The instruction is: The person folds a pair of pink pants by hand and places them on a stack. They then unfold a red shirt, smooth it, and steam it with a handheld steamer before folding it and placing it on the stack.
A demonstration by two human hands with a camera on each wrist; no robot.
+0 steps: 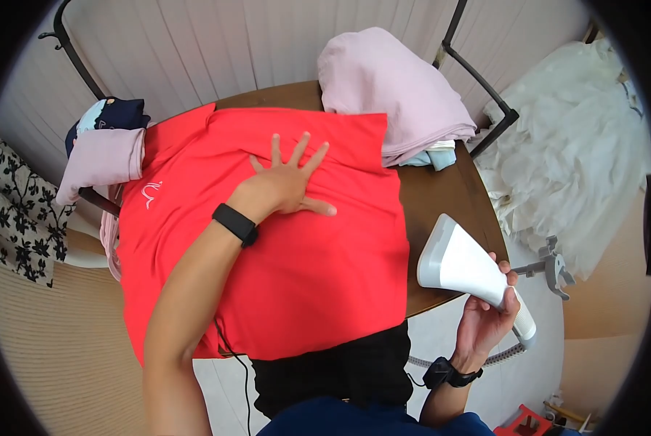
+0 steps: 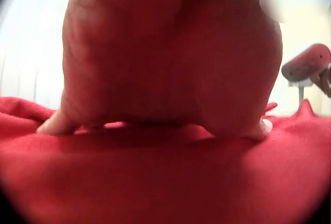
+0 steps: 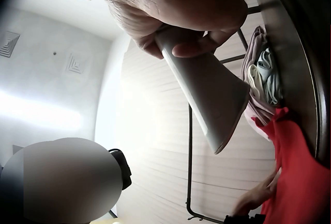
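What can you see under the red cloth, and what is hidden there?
The red cloth lies on a brown table, whose bare top shows beyond the cloth's right edge. The part directly beneath, and anything else covered, cannot be seen.

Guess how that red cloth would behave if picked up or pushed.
The red cloth would probably flop when lifted, since it droops past the edge of the table. It looks thin, so likely light for its spread. Pushed, it might bunch up, judging by the creases near the left hand.
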